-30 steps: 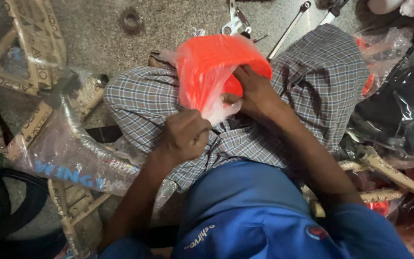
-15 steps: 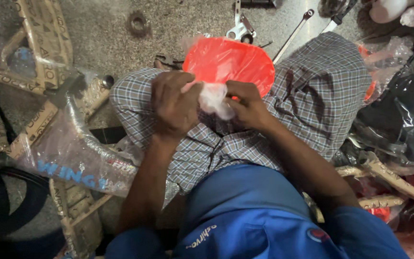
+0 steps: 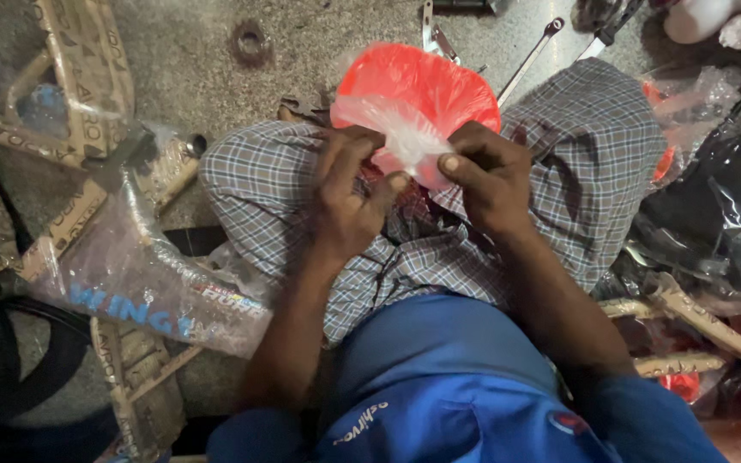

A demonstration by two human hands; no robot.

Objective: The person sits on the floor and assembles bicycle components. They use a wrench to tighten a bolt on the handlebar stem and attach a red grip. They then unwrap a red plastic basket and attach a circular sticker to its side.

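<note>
Red plastic piece [image 3: 422, 81], wrapped in a thin clear bag [image 3: 396, 129], is lying on the person's lap between the knees, over the checked cloth [image 3: 576, 146], and both hands are working at its near edge.

Far left, a bicycle frame [image 3: 79, 103] wrapped in brown paper is resting on the concrete floor [image 3: 182, 51], and a clear plastic sleeve with blue lettering [image 3: 139, 283] is covering one of its tubes. A dark ring-shaped part [image 3: 250, 41] is sitting on the floor above it.

Left hand [image 3: 349, 197] is curling over the bag's lower left edge, fingers bent and pressed onto the clear film, thumb pointing toward the other hand. Right hand [image 3: 490, 176] is pinching the same film between thumb and forefinger, just beside the left thumb; the two hands are nearly touching.

Behind the red piece, metal tools [image 3: 529, 56] are lying on the floor. Far right, dark plastic-wrapped parts [image 3: 722, 214] and further paper-wrapped tubes [image 3: 696, 313] are piling up beside the person's right knee. A blue shirt [image 3: 439, 377] is filling the lower middle of the view.
</note>
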